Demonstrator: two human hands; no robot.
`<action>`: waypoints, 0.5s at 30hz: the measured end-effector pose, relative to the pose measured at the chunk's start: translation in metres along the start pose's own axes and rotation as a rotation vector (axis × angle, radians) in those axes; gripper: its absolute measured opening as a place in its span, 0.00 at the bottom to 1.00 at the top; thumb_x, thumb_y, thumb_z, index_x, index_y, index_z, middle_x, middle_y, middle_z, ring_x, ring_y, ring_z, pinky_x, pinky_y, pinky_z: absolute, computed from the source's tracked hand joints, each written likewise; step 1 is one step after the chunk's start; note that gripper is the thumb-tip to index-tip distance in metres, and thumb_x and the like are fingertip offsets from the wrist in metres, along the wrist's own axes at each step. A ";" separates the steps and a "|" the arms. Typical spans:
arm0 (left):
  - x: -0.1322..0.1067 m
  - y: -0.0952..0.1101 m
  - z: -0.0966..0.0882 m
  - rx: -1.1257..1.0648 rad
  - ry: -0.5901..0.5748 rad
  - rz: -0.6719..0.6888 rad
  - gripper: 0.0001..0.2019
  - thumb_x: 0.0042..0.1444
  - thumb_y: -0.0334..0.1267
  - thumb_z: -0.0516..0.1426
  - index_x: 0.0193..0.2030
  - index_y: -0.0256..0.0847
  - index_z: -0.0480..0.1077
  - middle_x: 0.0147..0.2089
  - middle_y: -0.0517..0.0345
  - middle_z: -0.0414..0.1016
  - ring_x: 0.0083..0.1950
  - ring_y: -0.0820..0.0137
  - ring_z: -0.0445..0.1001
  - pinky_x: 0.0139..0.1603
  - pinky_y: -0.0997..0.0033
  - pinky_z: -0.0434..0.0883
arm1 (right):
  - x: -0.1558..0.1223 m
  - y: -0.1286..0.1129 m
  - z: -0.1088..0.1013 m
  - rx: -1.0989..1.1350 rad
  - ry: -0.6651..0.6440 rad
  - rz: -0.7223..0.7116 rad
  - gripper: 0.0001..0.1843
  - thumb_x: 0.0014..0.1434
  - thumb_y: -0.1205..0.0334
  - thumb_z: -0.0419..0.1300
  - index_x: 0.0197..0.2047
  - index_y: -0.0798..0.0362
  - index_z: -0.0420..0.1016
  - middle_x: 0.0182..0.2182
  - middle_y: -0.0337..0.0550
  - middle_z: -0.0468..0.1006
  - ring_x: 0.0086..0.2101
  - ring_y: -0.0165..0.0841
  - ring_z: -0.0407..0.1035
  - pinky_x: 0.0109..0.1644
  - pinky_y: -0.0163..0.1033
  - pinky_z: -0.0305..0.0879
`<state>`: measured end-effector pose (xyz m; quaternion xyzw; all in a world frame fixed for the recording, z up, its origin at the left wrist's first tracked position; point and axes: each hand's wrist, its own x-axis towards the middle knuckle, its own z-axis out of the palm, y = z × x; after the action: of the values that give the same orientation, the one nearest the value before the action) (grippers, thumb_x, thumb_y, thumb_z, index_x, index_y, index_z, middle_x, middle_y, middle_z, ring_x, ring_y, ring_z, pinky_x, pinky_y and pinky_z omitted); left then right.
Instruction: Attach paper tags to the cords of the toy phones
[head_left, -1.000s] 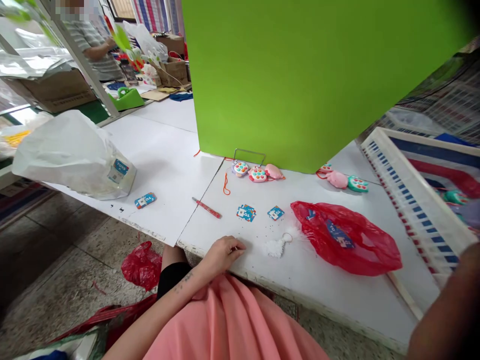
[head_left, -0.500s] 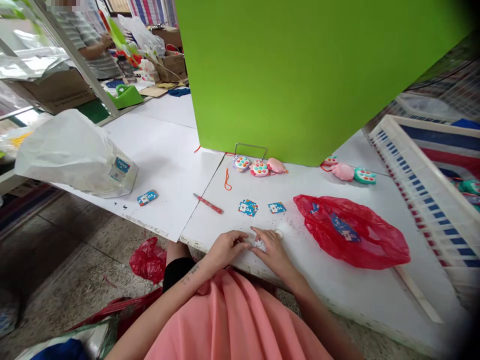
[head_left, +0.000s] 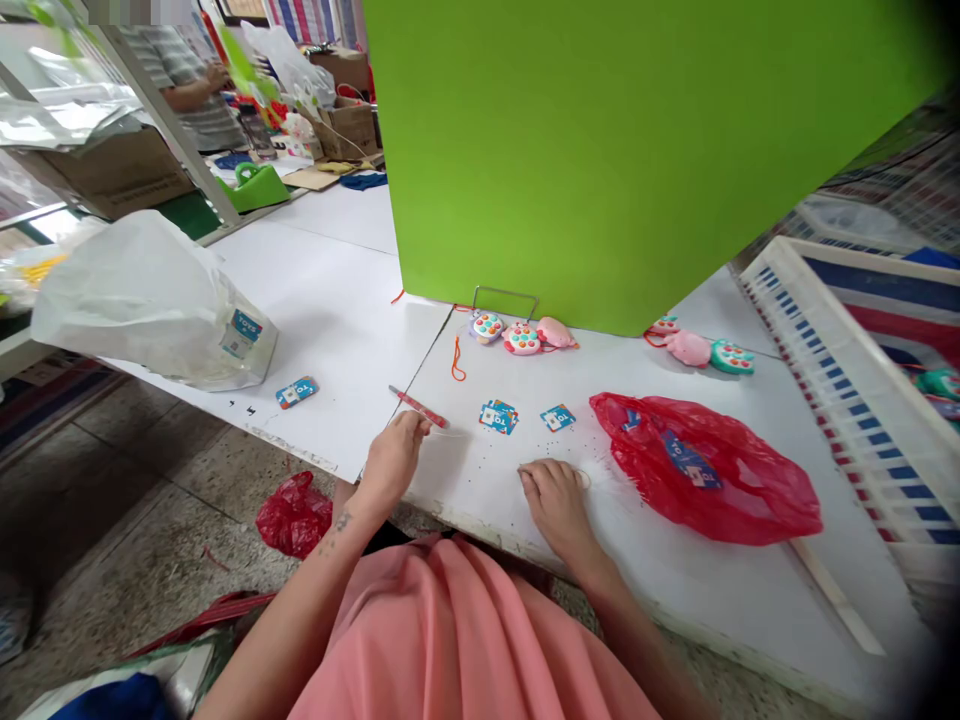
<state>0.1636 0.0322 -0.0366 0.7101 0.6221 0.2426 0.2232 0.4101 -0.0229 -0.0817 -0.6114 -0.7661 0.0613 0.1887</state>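
My left hand [head_left: 396, 458] is over the table, finger and thumb pinched on a thin pale strand [head_left: 448, 434] that sticks out to the right. Just beyond its fingertips lies a slim red patterned stick [head_left: 420, 407] with a grey tip. My right hand [head_left: 556, 503] rests palm down near the table edge, fingers curled and thumb close in; whatever is under them is hidden. Beside it shows a thin pale loop [head_left: 584, 479]. Beyond the hands lie a small pile of blue "TOYS" cards [head_left: 498, 416] and another blue card [head_left: 557, 417].
A red plastic bag [head_left: 712, 470] with blue cards lies at right, near a white basket [head_left: 817, 330]. Small animal-shaped toys [head_left: 521, 337] sit before a large green panel [head_left: 600, 150]. At left stand a white bag [head_left: 135, 300] and more cards [head_left: 297, 392]. Another person [head_left: 184, 90] stands behind.
My left hand has moved left and away from my right hand, toward the red stick, with the strand. My right hand has turned palm down over where a small whitish clump showed.
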 end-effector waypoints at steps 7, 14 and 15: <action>-0.022 0.037 0.016 0.062 -0.227 0.276 0.11 0.64 0.40 0.45 0.37 0.41 0.65 0.34 0.58 0.70 0.33 0.70 0.69 0.33 0.73 0.63 | 0.006 -0.040 -0.024 0.510 -0.033 -0.068 0.21 0.65 0.59 0.46 0.60 0.47 0.60 0.51 0.47 0.70 0.51 0.39 0.64 0.53 0.46 0.60; -0.019 0.036 0.007 0.014 -0.213 0.233 0.13 0.65 0.40 0.43 0.38 0.41 0.66 0.34 0.58 0.70 0.33 0.71 0.69 0.34 0.73 0.64 | 0.003 -0.034 -0.029 0.810 -0.328 0.092 0.17 0.65 0.55 0.46 0.48 0.51 0.72 0.25 0.38 0.73 0.28 0.30 0.69 0.34 0.35 0.64; -0.018 0.035 0.005 0.012 -0.208 0.234 0.13 0.65 0.40 0.43 0.38 0.41 0.66 0.34 0.58 0.70 0.34 0.71 0.70 0.34 0.73 0.64 | 0.004 -0.031 -0.032 0.820 -0.336 0.093 0.16 0.65 0.55 0.47 0.45 0.51 0.73 0.25 0.38 0.72 0.27 0.30 0.68 0.33 0.34 0.64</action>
<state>0.1916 0.0098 -0.0205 0.8004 0.5100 0.1885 0.2524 0.3927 -0.0309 -0.0417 -0.5016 -0.6701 0.4669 0.2852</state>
